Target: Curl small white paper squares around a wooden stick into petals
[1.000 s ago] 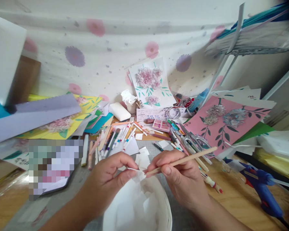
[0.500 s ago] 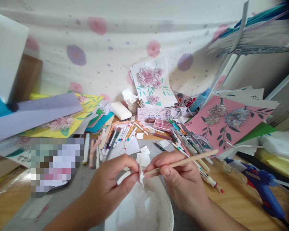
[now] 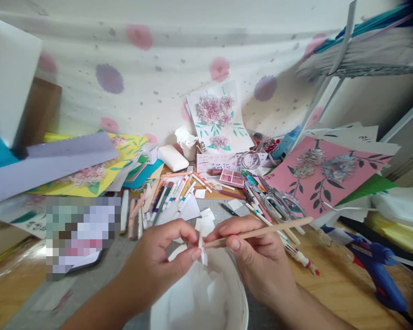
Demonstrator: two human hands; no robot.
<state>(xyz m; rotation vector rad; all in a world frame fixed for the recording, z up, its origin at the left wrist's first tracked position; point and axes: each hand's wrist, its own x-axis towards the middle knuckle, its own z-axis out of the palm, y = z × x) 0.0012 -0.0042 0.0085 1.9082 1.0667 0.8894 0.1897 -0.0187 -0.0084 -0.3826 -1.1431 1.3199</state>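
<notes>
Left grip (image 3: pixel 160 254) pinches thin white paper (image 3: pixel 204 256); right grip (image 3: pixel 258 256) pinches slim pale stick (image 3: pixel 280 226).

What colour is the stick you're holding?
Pale tan; the stick shows best in the head view.

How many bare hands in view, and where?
2: the left hand pinches white paper above the white tub; the right hand, right of it, holds a wooden stick.

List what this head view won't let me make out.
All in the head view:
Thin white paper slip: pinched part hidden in the grip of the bare left hand.
Round white tub: near rim cut off by the bottom edge.
Flat dark-edged device: screen masked by pixelation.
White paper card: smaller writing too small to read.
</notes>
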